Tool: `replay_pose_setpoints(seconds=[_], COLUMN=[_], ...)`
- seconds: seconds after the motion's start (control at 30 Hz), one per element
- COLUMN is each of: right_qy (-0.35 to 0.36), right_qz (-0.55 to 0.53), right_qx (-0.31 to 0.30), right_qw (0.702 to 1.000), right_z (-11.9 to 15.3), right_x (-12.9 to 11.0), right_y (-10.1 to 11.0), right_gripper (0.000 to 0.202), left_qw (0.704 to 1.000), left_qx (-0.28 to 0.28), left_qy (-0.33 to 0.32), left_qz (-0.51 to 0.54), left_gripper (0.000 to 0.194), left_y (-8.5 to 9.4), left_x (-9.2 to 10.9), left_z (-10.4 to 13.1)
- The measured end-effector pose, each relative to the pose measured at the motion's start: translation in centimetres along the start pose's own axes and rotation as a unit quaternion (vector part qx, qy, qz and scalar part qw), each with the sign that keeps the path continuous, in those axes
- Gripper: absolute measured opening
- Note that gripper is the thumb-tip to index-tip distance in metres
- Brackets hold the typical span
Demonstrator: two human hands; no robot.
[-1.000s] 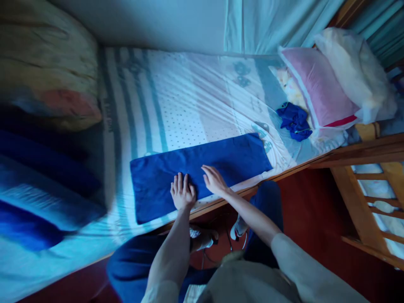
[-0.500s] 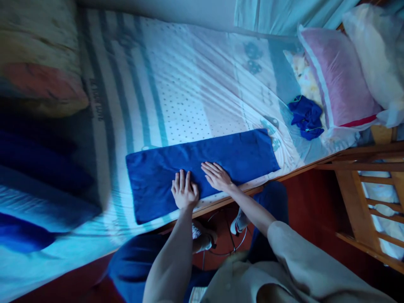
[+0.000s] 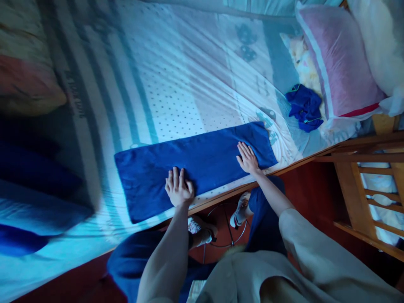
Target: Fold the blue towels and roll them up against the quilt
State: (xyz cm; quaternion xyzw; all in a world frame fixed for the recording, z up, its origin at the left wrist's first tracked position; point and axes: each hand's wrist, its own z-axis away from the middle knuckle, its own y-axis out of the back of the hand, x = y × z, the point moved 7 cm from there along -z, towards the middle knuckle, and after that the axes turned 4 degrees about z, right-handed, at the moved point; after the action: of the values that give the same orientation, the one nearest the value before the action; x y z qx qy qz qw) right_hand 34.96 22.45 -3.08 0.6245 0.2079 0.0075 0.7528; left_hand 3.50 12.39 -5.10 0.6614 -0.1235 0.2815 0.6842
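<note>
Slid rightward, the person's right hand point(image 3: 248, 160) rests open on a dark-blue rectangular cloth point(image 3: 214, 155), left hand point(image 3: 179, 191) open near its middle, fabric already mostly flat on a white-and-teal striped bedsheet point(image 3: 176, 113), faintly creased yet.

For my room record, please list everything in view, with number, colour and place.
bedsheet: 1, white-teal, middle
flat cloth: 1, blue, on bedsheet
pillow: 1, pink, right
cat picture: 1, cream, by pillow
crumpled cloth: 1, blue, by pillow
pale bundle: 1, whitish, upper right
patterned bundle: 1, beige-pink, upper left
fabric pieces: number unclear, blue, lower left
curtain: 1, teal, top
wooden frame: 1, brown, right
floor: 1, red, below
metal ring: 1, grey, bottom
shoes: 2, mostly white, bottom
trousers: 1, dark blue, bottom
shirt: 1, beige, bottom
left hand, right hand: 2, bare, on flat cloth
</note>
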Motion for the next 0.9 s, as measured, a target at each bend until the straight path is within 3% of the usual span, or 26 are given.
replay_pose_setpoints(seconds=[0.13, 0.23, 0.47, 0.63, 0.7, 0.77, 0.83, 0.9], right_qy=[-0.058, -0.089, -0.11, -0.14, -0.168, -0.189, -0.179, -0.128], right_qz=[0.055, 0.079, 0.119, 0.131, 0.126, 0.117, 0.1, 0.074], right_qx=[0.033, 0.059, 0.072, 0.049, 0.06, 0.093, 0.123, 0.117], right_qw=[0.996, 0.991, 0.984, 0.98, 0.976, 0.971, 0.971, 0.982], right_z=[1.4, 2.2, 2.3, 1.7, 1.0, 0.3, -0.3, -0.8], right_x=[6.4, 9.7, 11.0, 11.5, 10.5, 7.6, 2.3, -4.3], right_y=[1.8, 2.8, 2.5, 2.7, 3.1, 3.2, 2.3, 0.0], right_gripper=[0.063, 0.064, 0.065, 0.067, 0.067, 0.066, 0.065, 0.063], left_qw=[0.998, 0.996, 0.995, 0.994, 0.993, 0.992, 0.992, 0.992], left_qx=[0.041, 0.05, 0.056, 0.049, 0.051, 0.055, 0.058, 0.061], left_qy=[-0.001, -0.002, -0.004, -0.002, -0.006, -0.012, -0.018, -0.024], left_qz=[0.053, 0.07, 0.085, 0.102, 0.107, 0.111, 0.111, 0.111], left_gripper=[0.062, 0.06, 0.059, 0.059, 0.06, 0.06, 0.059, 0.059], left_y=[0.3, 0.3, 0.4, 0.1, 0.1, 0.2, 0.3, 0.3], left_x=[0.1, 0.1, 0.2, 0.0, 0.0, 0.1, 0.2, 0.2], left_z=[0.0, 0.0, -0.1, -0.2, -0.2, -0.3, -0.3, -0.4])
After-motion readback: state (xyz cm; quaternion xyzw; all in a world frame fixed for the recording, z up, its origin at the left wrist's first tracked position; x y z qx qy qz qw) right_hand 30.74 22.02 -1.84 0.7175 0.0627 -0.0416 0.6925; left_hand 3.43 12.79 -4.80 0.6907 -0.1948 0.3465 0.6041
